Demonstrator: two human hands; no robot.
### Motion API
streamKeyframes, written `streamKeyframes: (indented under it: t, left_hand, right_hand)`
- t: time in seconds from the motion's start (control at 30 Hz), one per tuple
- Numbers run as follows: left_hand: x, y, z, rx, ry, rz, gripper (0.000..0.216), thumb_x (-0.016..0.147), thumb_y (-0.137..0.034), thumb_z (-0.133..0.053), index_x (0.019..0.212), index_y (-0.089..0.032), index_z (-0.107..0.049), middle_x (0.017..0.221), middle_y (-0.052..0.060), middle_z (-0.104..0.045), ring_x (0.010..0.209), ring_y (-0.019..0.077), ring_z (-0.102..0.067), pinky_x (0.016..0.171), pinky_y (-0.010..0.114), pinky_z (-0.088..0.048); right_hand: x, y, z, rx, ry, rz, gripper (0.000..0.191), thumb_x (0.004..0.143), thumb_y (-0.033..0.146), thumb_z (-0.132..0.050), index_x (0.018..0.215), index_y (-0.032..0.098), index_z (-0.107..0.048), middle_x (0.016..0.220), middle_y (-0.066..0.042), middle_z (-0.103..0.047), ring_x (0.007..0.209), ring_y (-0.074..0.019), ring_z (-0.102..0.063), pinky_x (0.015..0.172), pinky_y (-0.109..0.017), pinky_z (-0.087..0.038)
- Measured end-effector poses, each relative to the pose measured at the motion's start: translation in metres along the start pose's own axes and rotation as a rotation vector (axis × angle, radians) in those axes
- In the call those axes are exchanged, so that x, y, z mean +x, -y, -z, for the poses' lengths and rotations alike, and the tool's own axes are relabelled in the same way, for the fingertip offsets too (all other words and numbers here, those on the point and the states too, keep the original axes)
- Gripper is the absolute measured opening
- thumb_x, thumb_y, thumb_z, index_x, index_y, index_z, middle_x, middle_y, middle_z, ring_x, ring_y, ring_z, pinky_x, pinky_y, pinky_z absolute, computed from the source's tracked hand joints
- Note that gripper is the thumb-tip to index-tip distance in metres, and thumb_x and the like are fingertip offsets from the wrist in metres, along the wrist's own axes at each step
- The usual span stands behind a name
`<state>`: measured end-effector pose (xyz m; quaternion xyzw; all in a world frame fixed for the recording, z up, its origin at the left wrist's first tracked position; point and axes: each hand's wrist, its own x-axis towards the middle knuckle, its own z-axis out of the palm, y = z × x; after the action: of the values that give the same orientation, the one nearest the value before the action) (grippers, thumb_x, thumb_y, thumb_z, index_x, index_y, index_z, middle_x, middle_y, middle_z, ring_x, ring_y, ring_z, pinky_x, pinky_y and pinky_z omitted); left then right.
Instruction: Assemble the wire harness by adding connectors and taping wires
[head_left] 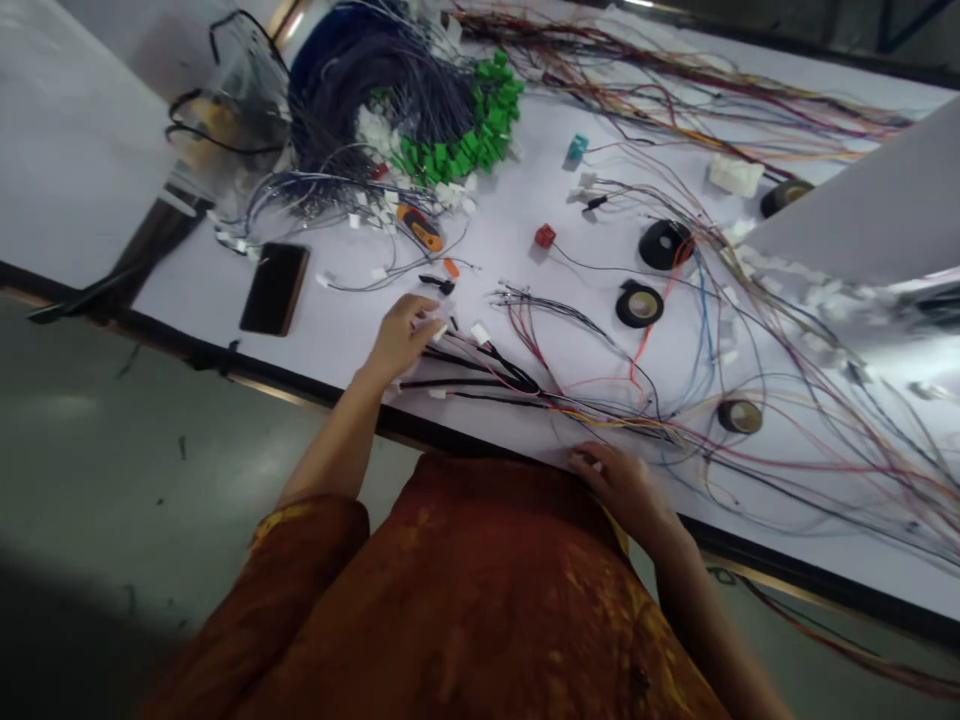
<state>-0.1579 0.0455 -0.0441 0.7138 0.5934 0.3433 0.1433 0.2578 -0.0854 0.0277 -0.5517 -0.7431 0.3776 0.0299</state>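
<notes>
My left hand (405,337) is over the table near its front edge, its thumb and fingertips closed on a small white connector (440,331). Just to the right, another white connector (480,333) ends a branch of the black-sleeved wire harness (517,378), which lies along the front edge. A small black clip-like part (436,284) sits beyond my left fingertips. At the table's edge is my right hand (619,482), fingers curled together beside the harness's coloured wires; what they hold, if anything, is hidden.
A dark phone (275,289) and an orange cutter (420,228) lie to the left. Behind them is a coil of dark wires with green connectors (457,140). Black tape rolls (639,304), a red connector (545,236) and a blue connector (577,147) lie on the right, among long loose wires (810,340).
</notes>
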Motion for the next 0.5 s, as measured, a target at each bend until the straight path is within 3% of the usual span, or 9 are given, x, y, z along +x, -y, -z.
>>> streamKeyframes:
  t: [0.07,0.13,0.23,0.3,0.4,0.5]
  left_hand:
    - [0.009,0.036,0.024,0.048,-0.127,0.034,0.061,0.091,-0.074,-0.042,0.097,-0.016,-0.059,0.088,0.000,-0.053,0.074,0.0099,-0.045,0.071,0.031,-0.039]
    - [0.016,0.070,0.053,0.107,-0.236,0.041,0.056,0.090,-0.073,-0.046,0.090,-0.018,-0.055,0.086,0.002,-0.047,0.080,0.0132,-0.041,0.079,0.034,-0.037]
    - [0.025,0.109,0.087,0.164,-0.258,-0.046,0.057,0.082,-0.076,-0.056,0.067,-0.021,-0.049,0.069,0.000,-0.036,0.067,0.0148,-0.028,0.071,0.033,-0.035]
    - [0.029,0.120,0.100,0.144,-0.237,-0.077,0.062,0.079,-0.078,-0.056,0.057,-0.021,-0.047,0.059,-0.002,-0.030,0.059,0.0142,-0.021,0.063,0.031,-0.032]
    - [0.033,0.097,0.114,0.108,-0.219,-0.083,0.053,0.083,-0.069,-0.059,0.059,-0.022,-0.058,0.051,-0.004,-0.039,0.054,0.0131,-0.028,0.057,0.030,-0.030]
    - [0.027,0.019,0.126,0.012,-0.302,0.017,0.019,0.077,-0.046,-0.077,0.085,-0.029,-0.076,0.069,-0.005,-0.064,0.057,0.0125,-0.046,0.055,0.031,-0.035]
  right_hand:
    - [-0.007,0.001,0.006,-0.033,-0.099,-0.055,0.037,0.096,0.043,-0.053,0.114,0.015,-0.069,0.093,-0.009,-0.074,0.069,-0.0217,-0.066,0.069,-0.036,-0.050]
    - [-0.009,0.000,0.013,-0.060,-0.168,-0.094,0.041,0.096,0.045,-0.054,0.122,0.016,-0.066,0.097,-0.009,-0.073,0.070,-0.0220,-0.066,0.069,-0.037,-0.050]
    - [-0.004,0.002,0.020,-0.030,-0.143,-0.045,0.034,0.097,0.040,-0.053,0.120,0.018,-0.066,0.101,-0.008,-0.072,0.073,-0.0207,-0.066,0.071,-0.036,-0.051]
    - [0.003,0.007,0.024,0.001,-0.148,0.010,0.029,0.098,0.036,-0.052,0.116,0.019,-0.067,0.102,-0.008,-0.072,0.076,-0.0196,-0.066,0.073,-0.035,-0.051]
    - [0.014,0.024,0.034,0.048,-0.240,0.090,0.025,0.100,0.033,-0.049,0.110,0.020,-0.067,0.099,-0.007,-0.071,0.081,-0.0193,-0.066,0.075,-0.034,-0.052]
    - [0.020,0.048,0.052,0.103,-0.419,0.202,0.021,0.101,0.032,-0.049,0.105,0.022,-0.068,0.093,-0.006,-0.070,0.084,-0.0193,-0.067,0.076,-0.034,-0.054]
